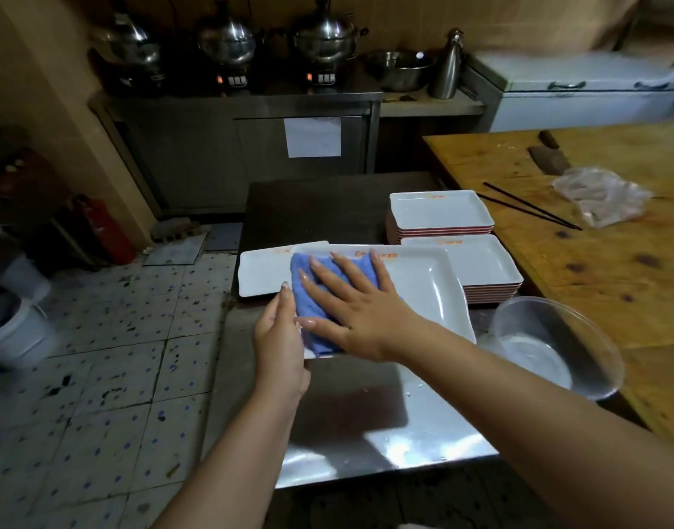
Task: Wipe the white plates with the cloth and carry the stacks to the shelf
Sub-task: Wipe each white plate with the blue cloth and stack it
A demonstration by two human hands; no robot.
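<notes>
A white rectangular plate [423,288] is held above the steel table, tilted toward me. My left hand [280,337] grips its near left edge. My right hand [350,303] lies flat with spread fingers on a blue cloth [308,299], pressing it onto the plate's left half. Another white plate [263,274] lies flat behind it on the left. Two stacks of white plates with red rims stand on the right: a far stack [442,211] and a near stack [488,269].
The steel table [366,433] has wet spots near its front. A clear plastic bowl [557,345] sits at its right edge. A wooden table [614,261] on the right holds chopsticks, a plastic bag and a cleaver. Pots stand on the back counter. Buckets stand on the tiled floor at left.
</notes>
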